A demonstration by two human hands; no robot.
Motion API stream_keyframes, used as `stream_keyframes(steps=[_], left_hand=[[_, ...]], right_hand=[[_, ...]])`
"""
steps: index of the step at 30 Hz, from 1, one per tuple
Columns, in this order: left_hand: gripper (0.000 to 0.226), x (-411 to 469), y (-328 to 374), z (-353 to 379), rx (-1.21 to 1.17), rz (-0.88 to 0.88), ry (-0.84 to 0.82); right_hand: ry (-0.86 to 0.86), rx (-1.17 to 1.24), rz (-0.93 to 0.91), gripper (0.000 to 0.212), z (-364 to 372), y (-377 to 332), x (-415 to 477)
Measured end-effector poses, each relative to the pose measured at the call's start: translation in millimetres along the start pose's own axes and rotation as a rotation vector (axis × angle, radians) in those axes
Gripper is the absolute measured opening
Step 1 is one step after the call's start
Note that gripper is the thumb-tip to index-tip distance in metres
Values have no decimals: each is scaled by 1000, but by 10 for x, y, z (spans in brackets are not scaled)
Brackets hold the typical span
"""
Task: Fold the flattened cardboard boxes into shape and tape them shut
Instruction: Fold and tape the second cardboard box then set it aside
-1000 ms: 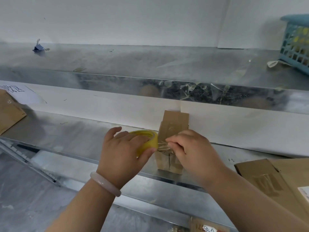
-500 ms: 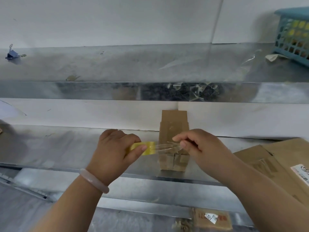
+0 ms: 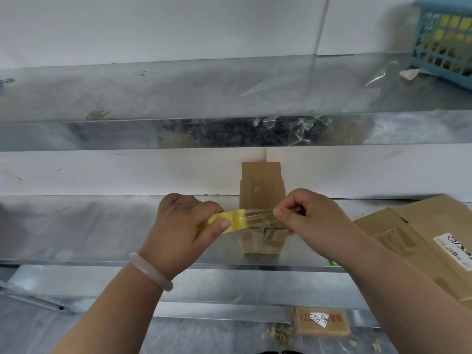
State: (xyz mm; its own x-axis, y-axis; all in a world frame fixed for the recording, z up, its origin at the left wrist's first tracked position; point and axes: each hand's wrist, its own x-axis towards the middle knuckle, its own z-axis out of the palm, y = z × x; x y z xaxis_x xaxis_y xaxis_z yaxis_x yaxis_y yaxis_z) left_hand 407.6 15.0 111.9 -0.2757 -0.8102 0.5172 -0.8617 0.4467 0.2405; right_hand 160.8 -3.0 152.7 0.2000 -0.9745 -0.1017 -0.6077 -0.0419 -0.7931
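Note:
A small brown cardboard box [image 3: 261, 190] lies on the metal shelf [image 3: 102, 226], folded into shape, its back flap raised against the white wall. My left hand [image 3: 184, 226] grips a yellow tape roll [image 3: 229, 222] just left of the box. A clear strip of tape [image 3: 258, 215] stretches from the roll across the front of the box. My right hand [image 3: 309, 215] pinches the free end of that strip at the box's right side. The near end of the box shows closed flaps with older tape marks.
Flattened cardboard boxes [image 3: 421, 241] with a white label are stacked at the right of the shelf. A blue plastic basket [image 3: 444, 42] stands on the upper shelf at far right, with tape scraps beside it. A small labelled carton [image 3: 320, 321] lies below.
My hands have drawn apart, pulling a strip of tape off the roll; the right hand moved right and the roll turned edge-on. The view shifted left slightly.

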Motion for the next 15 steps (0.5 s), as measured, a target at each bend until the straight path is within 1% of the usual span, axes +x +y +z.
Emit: stream_keyframes(steps=[3,6,9,12,15], left_hand=[[38,-68,-14,23,-104,5,-35],[30,-91,-22,51,-82,-12,6],[34,-73,-8,45,1,-8,33],[47,-78,-46,68,175,-18,7],[51,-90,-65,119,202,-38,2]], right_hand=[[-6,20,6,9,-50,12,10],[-38,99,12,11,-49,38,-23],[-44,147,27,12,-43,63,-67],[-19,196,51,12,-58,92,-82],[-16,204,77,11,-41,144,-79]])
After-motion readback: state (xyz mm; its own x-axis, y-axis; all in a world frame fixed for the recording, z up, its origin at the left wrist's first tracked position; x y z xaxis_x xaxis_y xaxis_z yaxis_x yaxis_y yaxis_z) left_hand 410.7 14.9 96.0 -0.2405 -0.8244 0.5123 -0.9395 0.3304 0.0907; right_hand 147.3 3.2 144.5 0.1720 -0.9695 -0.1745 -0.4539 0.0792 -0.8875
